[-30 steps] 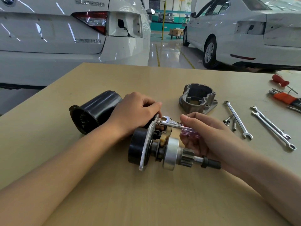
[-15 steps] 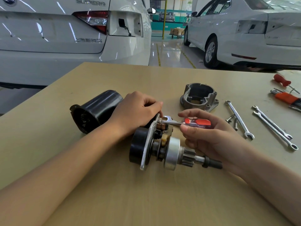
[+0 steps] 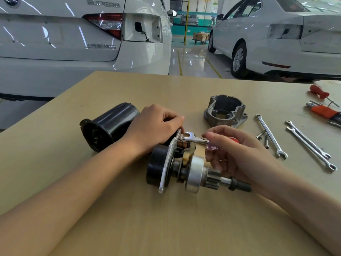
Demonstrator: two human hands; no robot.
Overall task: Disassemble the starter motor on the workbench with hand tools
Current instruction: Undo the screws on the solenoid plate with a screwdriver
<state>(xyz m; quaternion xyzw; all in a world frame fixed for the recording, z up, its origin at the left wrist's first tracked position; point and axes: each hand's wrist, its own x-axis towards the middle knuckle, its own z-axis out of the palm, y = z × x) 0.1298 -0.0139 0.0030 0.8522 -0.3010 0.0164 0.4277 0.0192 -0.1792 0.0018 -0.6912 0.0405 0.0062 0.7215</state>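
Holding a small screwdriver with a clear and red plastic handle [image 3: 217, 145], the right hand [image 3: 238, 154] has its fingers curled around the tool, and the thin metal shaft points left into the top of the starter motor's inner part [image 3: 186, 163]. This part is a shiny metal plate with a black round end, a silver drum, a little gear and a dark shaft, and it lies on its side on the tan wooden workbench [image 3: 166, 228], right between the two hands. The left hand [image 3: 156, 126] curls over the back of the plate and grips it so it cannot roll. Just behind that hand lies the black round metal case [image 3: 108, 126], already pulled off. Farther back sits the grey metal nose housing [image 3: 226, 111], also off. Beside it, to the right, lie two loose bolts [image 3: 263, 138] and three silver spanners [image 3: 270, 135], so those bolts look undone. At the far right edge are a red-handled screwdriver [image 3: 319, 91] and an orange-handled tool [image 3: 324, 111]. The job seems about halfway: the outer pieces are off, but the inner part is still together.
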